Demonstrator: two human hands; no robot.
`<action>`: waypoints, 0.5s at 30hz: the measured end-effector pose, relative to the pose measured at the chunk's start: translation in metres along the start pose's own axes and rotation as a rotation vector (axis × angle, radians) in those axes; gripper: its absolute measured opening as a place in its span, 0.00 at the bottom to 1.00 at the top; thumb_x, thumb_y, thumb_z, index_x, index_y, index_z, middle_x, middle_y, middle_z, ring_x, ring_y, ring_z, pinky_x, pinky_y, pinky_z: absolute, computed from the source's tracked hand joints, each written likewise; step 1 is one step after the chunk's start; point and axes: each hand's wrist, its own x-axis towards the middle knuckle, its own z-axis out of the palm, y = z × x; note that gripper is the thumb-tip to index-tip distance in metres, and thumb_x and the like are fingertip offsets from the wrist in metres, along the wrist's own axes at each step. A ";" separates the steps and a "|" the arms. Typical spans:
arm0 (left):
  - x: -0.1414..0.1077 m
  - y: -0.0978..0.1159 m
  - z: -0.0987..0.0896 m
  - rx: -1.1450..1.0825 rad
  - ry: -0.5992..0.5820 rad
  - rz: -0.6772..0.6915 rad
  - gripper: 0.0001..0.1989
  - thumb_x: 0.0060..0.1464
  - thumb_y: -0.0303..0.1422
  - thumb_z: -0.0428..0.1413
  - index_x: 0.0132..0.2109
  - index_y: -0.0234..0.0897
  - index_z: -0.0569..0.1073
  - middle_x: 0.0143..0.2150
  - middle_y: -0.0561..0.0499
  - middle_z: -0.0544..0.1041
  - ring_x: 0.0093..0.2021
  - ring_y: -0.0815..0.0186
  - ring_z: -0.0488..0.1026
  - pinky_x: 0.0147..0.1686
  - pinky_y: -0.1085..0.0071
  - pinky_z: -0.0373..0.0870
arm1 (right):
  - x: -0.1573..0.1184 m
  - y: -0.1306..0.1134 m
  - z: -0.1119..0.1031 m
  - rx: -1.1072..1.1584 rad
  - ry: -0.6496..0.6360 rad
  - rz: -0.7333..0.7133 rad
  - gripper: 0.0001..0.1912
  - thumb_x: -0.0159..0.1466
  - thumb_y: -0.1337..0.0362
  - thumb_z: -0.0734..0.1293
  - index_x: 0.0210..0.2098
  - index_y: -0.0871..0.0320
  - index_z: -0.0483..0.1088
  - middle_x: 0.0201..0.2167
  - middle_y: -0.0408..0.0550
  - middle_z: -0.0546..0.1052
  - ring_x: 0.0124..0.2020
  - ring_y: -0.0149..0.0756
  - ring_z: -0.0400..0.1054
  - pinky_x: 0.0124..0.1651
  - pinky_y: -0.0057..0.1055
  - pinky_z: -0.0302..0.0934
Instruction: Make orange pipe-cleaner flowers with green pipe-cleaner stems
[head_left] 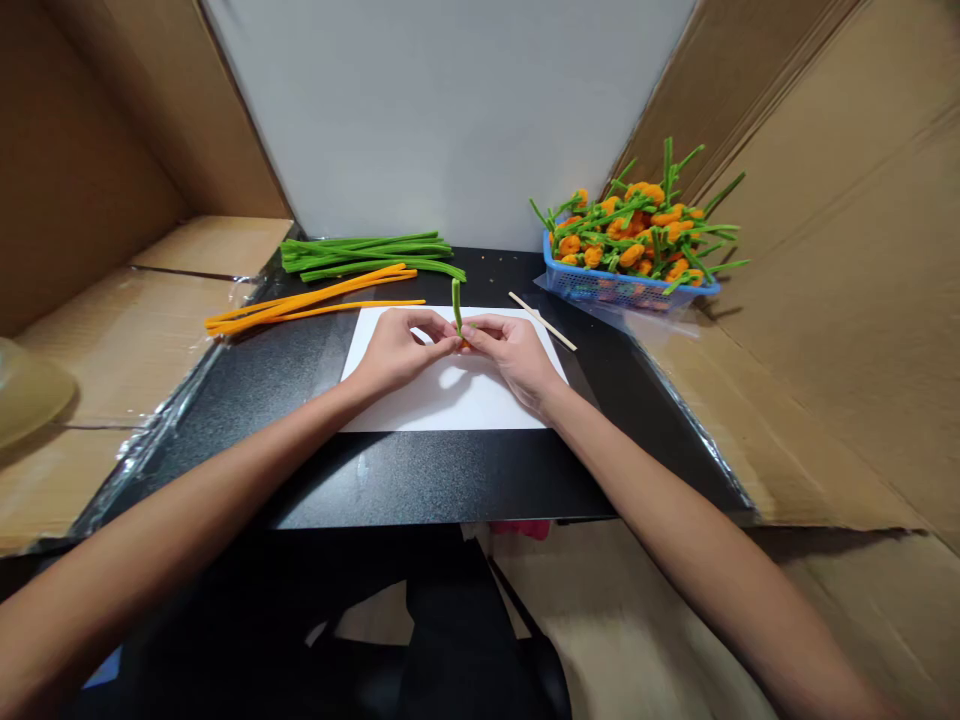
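Observation:
Over the white sheet (pixel 450 410), my left hand (pixel 401 350) and my right hand (pixel 517 355) meet, fingertips pinched together on one small pipe-cleaner piece. Its green pipe-cleaner stem (pixel 457 302) points up between the hands. A bit of its orange part (pixel 465 345) shows at the fingertips; the rest is hidden behind them. Beyond my left hand lie a bundle of orange pipe cleaners (pixel 315 298) and a bundle of green pipe cleaners (pixel 367 255). A thin wooden stick (pixel 543 321) rests at the right edge of the sheet.
A blue basket (pixel 630 285) at the back right is heaped with orange and green pipe-cleaner pieces. Cardboard walls (pixel 840 230) flank the black table (pixel 420 480), with a white panel (pixel 450 120) behind. A pale rounded object (pixel 30 390) sits at the far left.

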 end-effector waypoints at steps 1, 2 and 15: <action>0.000 0.000 0.000 -0.006 0.008 -0.019 0.12 0.48 0.40 0.65 0.30 0.34 0.80 0.31 0.47 0.82 0.32 0.65 0.76 0.30 0.72 0.71 | -0.001 -0.001 0.000 0.006 -0.003 0.010 0.12 0.55 0.58 0.76 0.36 0.58 0.80 0.33 0.48 0.81 0.37 0.36 0.74 0.50 0.38 0.68; 0.000 0.001 0.000 -0.014 0.014 -0.033 0.13 0.48 0.41 0.65 0.30 0.34 0.80 0.31 0.47 0.82 0.32 0.65 0.77 0.31 0.72 0.71 | -0.001 -0.001 0.000 0.010 -0.004 0.016 0.12 0.54 0.59 0.76 0.36 0.58 0.80 0.34 0.48 0.82 0.37 0.36 0.74 0.51 0.39 0.67; -0.004 -0.002 0.006 -0.054 0.116 -0.023 0.12 0.51 0.40 0.64 0.33 0.34 0.80 0.32 0.47 0.82 0.32 0.65 0.77 0.31 0.72 0.70 | 0.002 0.002 -0.002 0.169 0.047 0.059 0.10 0.52 0.63 0.78 0.33 0.59 0.80 0.32 0.46 0.81 0.33 0.32 0.75 0.52 0.37 0.70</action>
